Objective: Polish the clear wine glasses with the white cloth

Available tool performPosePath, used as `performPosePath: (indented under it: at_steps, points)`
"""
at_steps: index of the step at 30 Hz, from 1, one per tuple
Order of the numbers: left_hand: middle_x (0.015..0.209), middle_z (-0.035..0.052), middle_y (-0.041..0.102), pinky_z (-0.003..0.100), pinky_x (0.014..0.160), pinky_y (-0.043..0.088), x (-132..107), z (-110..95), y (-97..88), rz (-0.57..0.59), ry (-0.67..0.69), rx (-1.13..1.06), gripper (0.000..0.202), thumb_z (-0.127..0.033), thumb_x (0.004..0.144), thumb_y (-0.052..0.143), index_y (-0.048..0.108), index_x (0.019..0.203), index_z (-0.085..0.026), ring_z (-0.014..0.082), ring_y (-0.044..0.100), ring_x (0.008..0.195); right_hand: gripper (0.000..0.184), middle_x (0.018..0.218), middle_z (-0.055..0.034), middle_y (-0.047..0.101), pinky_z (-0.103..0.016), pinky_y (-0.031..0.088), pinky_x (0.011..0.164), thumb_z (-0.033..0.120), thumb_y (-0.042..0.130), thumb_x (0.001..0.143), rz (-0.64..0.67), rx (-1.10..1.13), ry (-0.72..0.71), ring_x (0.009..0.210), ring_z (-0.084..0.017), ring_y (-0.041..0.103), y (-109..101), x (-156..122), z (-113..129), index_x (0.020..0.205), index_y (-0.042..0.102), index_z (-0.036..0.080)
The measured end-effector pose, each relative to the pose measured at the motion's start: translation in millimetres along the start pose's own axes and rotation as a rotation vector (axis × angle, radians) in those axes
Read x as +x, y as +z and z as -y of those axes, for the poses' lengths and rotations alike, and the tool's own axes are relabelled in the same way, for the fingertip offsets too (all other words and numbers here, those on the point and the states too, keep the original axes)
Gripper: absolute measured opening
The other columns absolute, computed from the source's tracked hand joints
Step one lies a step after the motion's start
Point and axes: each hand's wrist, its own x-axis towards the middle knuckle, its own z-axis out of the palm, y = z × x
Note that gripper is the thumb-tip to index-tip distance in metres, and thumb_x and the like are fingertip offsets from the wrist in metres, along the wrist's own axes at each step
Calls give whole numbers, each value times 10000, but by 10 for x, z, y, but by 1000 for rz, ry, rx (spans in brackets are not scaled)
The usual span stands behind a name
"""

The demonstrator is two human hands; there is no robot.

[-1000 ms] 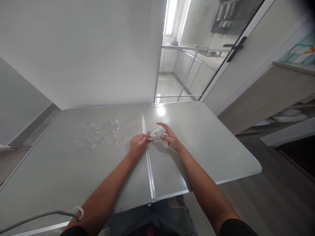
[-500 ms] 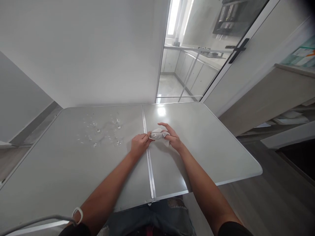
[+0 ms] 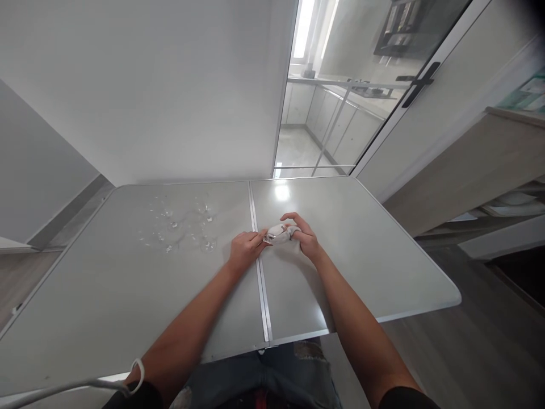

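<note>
Above the table, just right of its centre seam, a clear drinking glass lies on its side between my hands. My left hand pinches its left end, fingers closed. My right hand grips a white cloth pressed to the glass's right end, with the index finger raised and bent. Whether the cloth reaches inside the glass is hard to make out. Several more clear glasses stand on the left half of the table, faint against its pale top.
The pale table has a metal seam and metal edging. A white wall and a glass door rise behind it. Wooden shelves stand at the right. A grey cable crosses the lower left.
The cloth has shifted at the right end, and more of the clear glass shows between my hands. My head view has turned slightly left; both hands keep their grips.
</note>
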Motion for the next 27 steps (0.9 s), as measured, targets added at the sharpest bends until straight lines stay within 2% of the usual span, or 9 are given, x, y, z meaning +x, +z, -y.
performPosePath:
  at_steps: [4, 7, 9, 11, 13, 18, 20, 23, 27]
  points:
    - [749, 49, 730, 292, 677, 413, -5, -17, -26, -34, -26, -39, 333, -481, 933, 628, 734, 1150, -252, 171, 662, 691, 414, 684, 35, 636, -270, 447, 632, 227, 545, 686, -212, 171, -7, 640, -169, 573, -107, 37, -62, 1098, 585, 246]
    - [757, 48, 729, 282, 660, 415, -11, -1, -13, -112, -114, -55, 359, -510, 927, 623, 729, 1126, -230, 165, 651, 666, 437, 784, 31, 678, -267, 496, 668, 219, 575, 678, -518, 294, -53, 733, -172, 632, -252, 146, -201, 1113, 583, 260]
    - [744, 45, 717, 273, 645, 414, -12, 12, 4, -163, -202, -72, 384, -527, 949, 578, 717, 1107, -205, 160, 640, 647, 337, 835, 21, 680, -265, 519, 678, 243, 611, 686, -761, 363, -39, 776, -168, 644, -307, 230, -305, 1023, 597, 240]
    - [720, 35, 696, 264, 636, 412, -8, 17, 18, -156, -270, -111, 397, -518, 988, 504, 699, 1072, -183, 153, 632, 632, 242, 861, 1, 681, -281, 542, 698, 296, 650, 711, -886, 409, 23, 814, -177, 655, -274, 289, -386, 935, 598, 220]
    - [714, 26, 683, 258, 641, 414, 5, 9, 21, -75, -278, -161, 402, -504, 1016, 443, 675, 1041, -177, 151, 629, 635, 245, 909, -28, 697, -306, 560, 734, 352, 679, 743, -807, 434, 83, 854, -194, 668, -141, 299, -425, 927, 613, 205]
    - [828, 53, 699, 275, 674, 434, 46, -23, -26, 148, -93, -291, 412, -515, 1025, 384, 639, 991, -193, 183, 639, 737, 294, 922, -67, 726, -364, 569, 752, 450, 623, 826, -264, 425, 93, 867, -243, 683, 281, 183, -377, 955, 661, 189]
    - [792, 47, 684, 277, 659, 431, 54, -22, -58, 188, -79, -381, 430, -507, 1030, 361, 631, 910, -195, 176, 617, 699, 326, 904, -71, 732, -377, 568, 746, 490, 572, 849, -205, 443, 101, 870, -260, 687, 334, 141, -335, 949, 665, 194]
    - [653, 19, 623, 270, 613, 418, 60, -4, -98, 240, -103, -542, 467, -512, 1025, 366, 592, 768, -194, 149, 556, 583, 348, 940, -70, 739, -378, 565, 764, 501, 528, 875, -215, 483, 109, 907, -266, 689, 315, 120, -285, 985, 667, 202]
    - [548, 2, 565, 267, 574, 409, 72, 22, -121, 234, -154, -673, 505, -539, 1009, 390, 556, 681, -192, 135, 515, 510, 372, 944, -81, 741, -382, 565, 777, 513, 524, 882, -139, 437, 170, 914, -272, 692, 308, 122, -273, 993, 673, 192]
